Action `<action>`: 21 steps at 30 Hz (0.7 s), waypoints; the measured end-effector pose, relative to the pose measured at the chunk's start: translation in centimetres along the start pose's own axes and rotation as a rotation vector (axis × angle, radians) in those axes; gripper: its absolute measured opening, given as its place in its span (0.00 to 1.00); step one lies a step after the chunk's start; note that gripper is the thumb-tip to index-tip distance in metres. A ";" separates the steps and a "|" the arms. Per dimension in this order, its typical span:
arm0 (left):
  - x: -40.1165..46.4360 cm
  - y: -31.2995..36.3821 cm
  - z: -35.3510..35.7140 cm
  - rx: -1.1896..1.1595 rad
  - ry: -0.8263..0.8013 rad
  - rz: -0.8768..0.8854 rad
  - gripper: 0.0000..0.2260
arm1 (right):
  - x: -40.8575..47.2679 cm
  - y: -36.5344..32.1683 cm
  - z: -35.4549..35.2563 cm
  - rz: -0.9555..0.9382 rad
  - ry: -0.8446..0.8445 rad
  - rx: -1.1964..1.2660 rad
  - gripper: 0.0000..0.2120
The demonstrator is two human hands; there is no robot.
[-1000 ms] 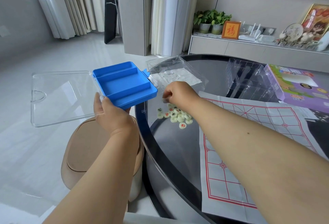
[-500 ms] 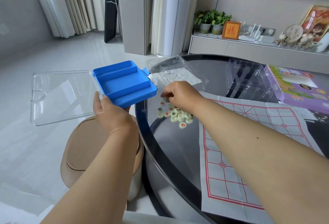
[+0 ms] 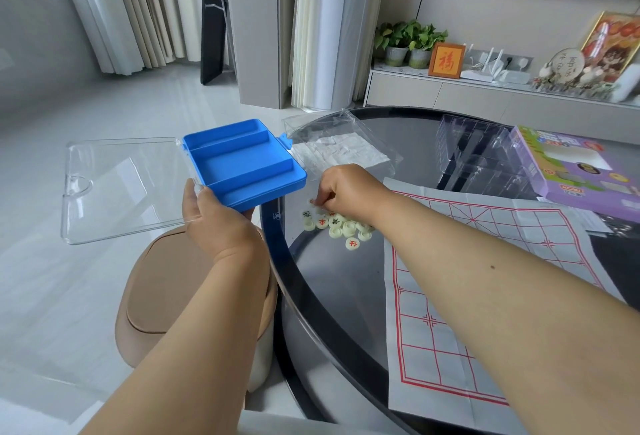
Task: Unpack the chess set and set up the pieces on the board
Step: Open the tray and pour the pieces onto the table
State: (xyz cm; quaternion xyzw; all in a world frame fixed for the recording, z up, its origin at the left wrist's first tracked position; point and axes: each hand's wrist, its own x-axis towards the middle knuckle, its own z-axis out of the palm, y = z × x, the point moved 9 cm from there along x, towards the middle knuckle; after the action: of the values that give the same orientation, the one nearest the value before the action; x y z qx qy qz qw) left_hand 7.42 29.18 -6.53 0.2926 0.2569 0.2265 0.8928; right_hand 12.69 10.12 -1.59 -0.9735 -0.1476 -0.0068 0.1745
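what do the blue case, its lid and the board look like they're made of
Case: likely moulded plastic, opaque blue with a soft sheen. Lid: clear hard plastic; the floor shows through. Board: thin paper or plastic sheet, matte white, with fold creases.

Round table (image 3: 346, 296), dark glass top with black rim. On it: cluster of pale round chess pieces (image 3: 337, 225) near the left edge; paper board (image 3: 485, 261), red grid, spread right of them toward the near edge; clear plastic bag (image 3: 341, 149) at the far-left edge; clear plastic tray (image 3: 474, 154) and purple box (image 3: 575, 168) at the far right.
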 end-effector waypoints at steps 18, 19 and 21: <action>-2.6 -1.1 3.0 0.079 -0.185 -0.060 0.13 | -2.6 1.6 -1.1 0.338 0.078 1.049 0.16; -3.1 -1.5 3.7 0.098 -0.235 -0.082 0.13 | -2.9 1.3 -1.2 0.333 0.082 1.109 0.13; -4.1 -2.2 5.4 0.133 -0.365 -0.114 0.15 | -3.8 1.9 -2.0 0.366 0.156 1.184 0.10</action>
State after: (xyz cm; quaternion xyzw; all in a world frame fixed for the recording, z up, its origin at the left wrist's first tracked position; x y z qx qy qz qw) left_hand 7.98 23.09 -2.86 0.3723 0.1213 0.1010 0.9146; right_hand 9.70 6.66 -0.62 -0.7177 0.0562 0.0350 0.6932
